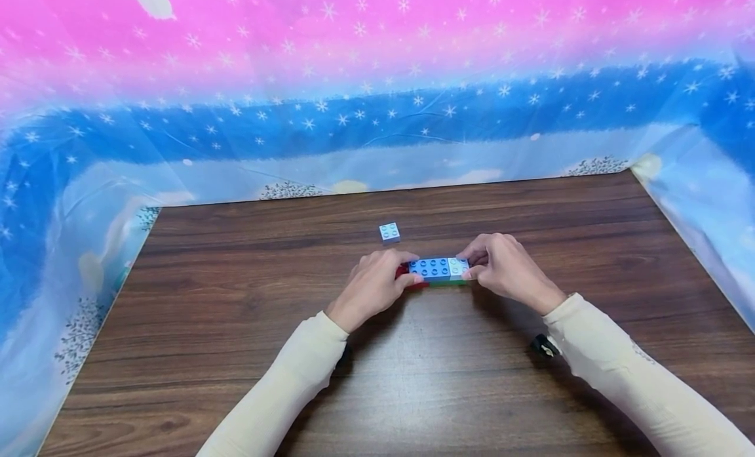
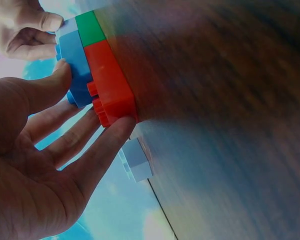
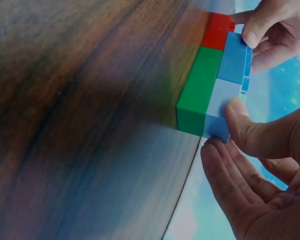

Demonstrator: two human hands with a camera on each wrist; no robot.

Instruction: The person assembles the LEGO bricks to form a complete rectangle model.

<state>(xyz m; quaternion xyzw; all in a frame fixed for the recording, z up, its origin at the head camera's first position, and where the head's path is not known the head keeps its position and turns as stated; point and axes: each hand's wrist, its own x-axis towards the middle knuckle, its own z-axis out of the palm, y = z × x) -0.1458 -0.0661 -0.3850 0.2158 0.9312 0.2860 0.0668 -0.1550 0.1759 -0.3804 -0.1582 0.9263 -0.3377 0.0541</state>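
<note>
A two-layer block of toy building bricks lies on the table in front of me. Its lower layer is a red brick (image 2: 112,82) joined end to end with a green brick (image 3: 197,92). On top, a blue brick (image 1: 432,271) spans both, with a small pale blue brick (image 3: 224,100) beside it over the green one. My left hand (image 1: 373,283) pinches the blue brick between thumb and fingers at the red end, where some red studs stay exposed. At the other end, my right hand (image 1: 508,268) pinches the pale blue brick, thumb on its near side.
A second small pale brick (image 1: 389,233) with studs up sits on the wooden table (image 1: 248,267), behind and left of the block. Past the table's back edge hangs a pink and blue snowflake-patterned cloth (image 1: 377,109), which also borders both sides.
</note>
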